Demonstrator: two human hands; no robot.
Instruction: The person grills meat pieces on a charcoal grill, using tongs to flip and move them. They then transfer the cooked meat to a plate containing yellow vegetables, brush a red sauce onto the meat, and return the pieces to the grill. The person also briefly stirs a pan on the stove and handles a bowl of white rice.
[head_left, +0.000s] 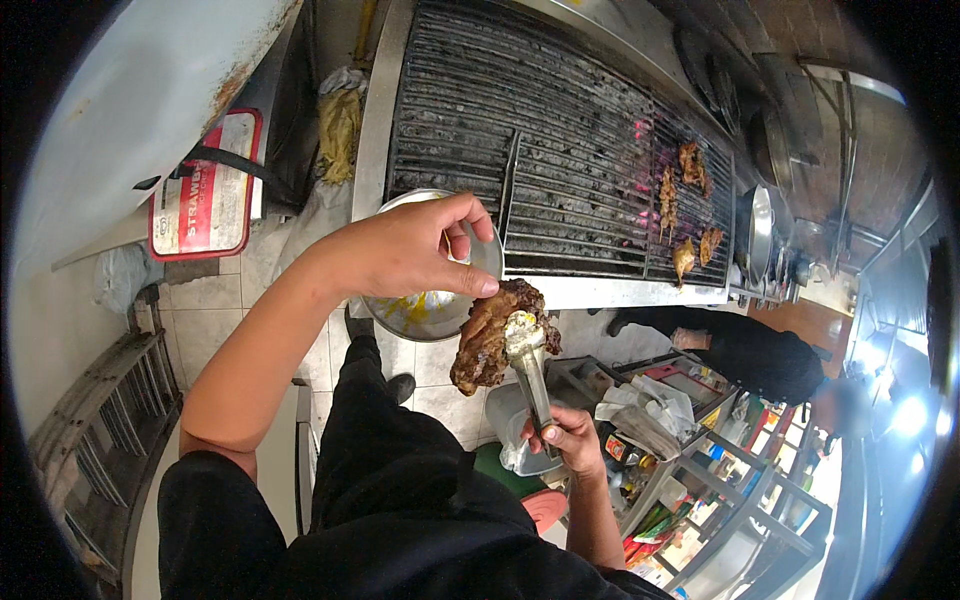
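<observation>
In my right hand (576, 441) I grip metal tongs (534, 390), whose smeared tips press on a dark, charred piece of grilled meat (487, 337). The meat is up off the grill, in front of my body. My left hand (409, 251) reaches over from the left, its thumb and fingers spread apart. The thumb tip lies at the meat's upper edge; whether it touches cannot be told. Beneath that hand a round metal bowl (390, 319), streaked with yellow sauce, is partly hidden at the grill's corner.
A long charcoal grill (517, 97) spans the top, with several skewered or cut meat pieces (684, 259) at its right end. Another person (757, 352) in black stands at right. A cluttered shelf (675, 480), a clear plastic bin (510, 412) and a metal ladder (112, 420) flank me.
</observation>
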